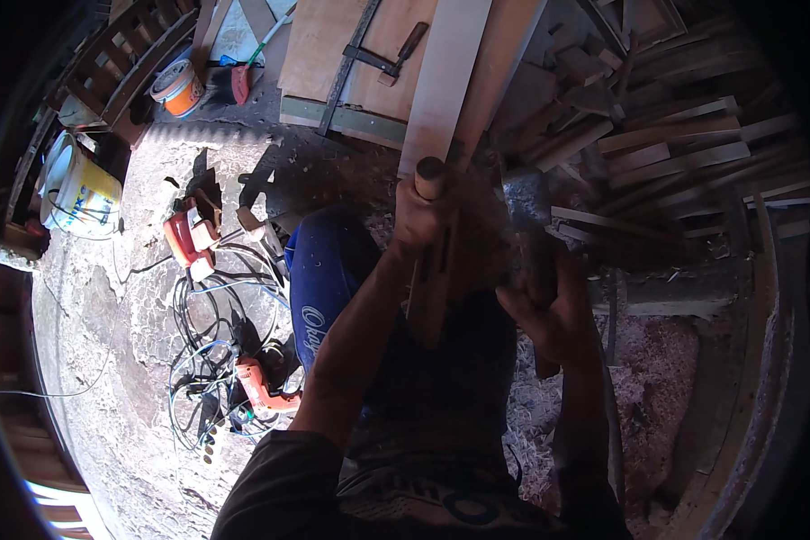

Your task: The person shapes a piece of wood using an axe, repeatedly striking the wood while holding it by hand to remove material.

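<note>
My left hand is closed round a chisel, its wooden handle's dark top pointing up. Beneath it lies a wooden piece with dark narrow slots, reaching back between my legs; the chisel's tip is hidden by my hand and shadow. In my right hand is a hammer, gripped by its thick dark handle. Its blocky head is raised to the right of the chisel, apart from it and somewhat blurred. A long pale plank runs away from me beyond my left hand.
A bar clamp rests on boards ahead. Cut timber is piled at right. On the left floor are an orange drill, a red power tool, tangled cables, a yellow-white bucket and an orange-white bucket.
</note>
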### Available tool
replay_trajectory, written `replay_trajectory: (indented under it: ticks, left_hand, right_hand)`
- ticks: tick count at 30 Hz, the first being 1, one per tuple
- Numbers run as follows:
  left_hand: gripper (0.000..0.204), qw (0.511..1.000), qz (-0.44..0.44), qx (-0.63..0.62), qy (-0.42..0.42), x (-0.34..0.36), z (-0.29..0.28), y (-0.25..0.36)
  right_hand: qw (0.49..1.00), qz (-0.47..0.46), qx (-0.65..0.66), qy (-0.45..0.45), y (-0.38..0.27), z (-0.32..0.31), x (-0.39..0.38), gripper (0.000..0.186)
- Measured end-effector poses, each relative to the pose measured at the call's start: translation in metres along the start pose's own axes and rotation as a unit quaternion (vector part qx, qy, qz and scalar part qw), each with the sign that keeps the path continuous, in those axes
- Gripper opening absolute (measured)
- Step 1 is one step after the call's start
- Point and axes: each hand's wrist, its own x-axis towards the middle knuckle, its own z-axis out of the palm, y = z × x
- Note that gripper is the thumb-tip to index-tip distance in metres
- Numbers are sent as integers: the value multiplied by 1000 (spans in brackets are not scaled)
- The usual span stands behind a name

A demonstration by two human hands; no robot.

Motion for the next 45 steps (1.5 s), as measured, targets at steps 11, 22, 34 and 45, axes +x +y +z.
replay_trajectory:
  ticks: [11,22,34,45]
  left_hand:
    - [11,998,35,45,14,7,-2,-5]
    - [27,997,47,53,3,8,3,-49]
    - [35,997,-27,34,-67,5,3,-44]
    - [30,977,163,106,-91,-49,12,8]
  right_hand:
    - [995,86,43,-15,11,3,-8,61]
    - [969,-169,-179,20,-25,-11,38,59]
    - [967,-166,-192,-12,-22,-15,55,58]
    - [948,57,-285,-133,27,1,35,63]
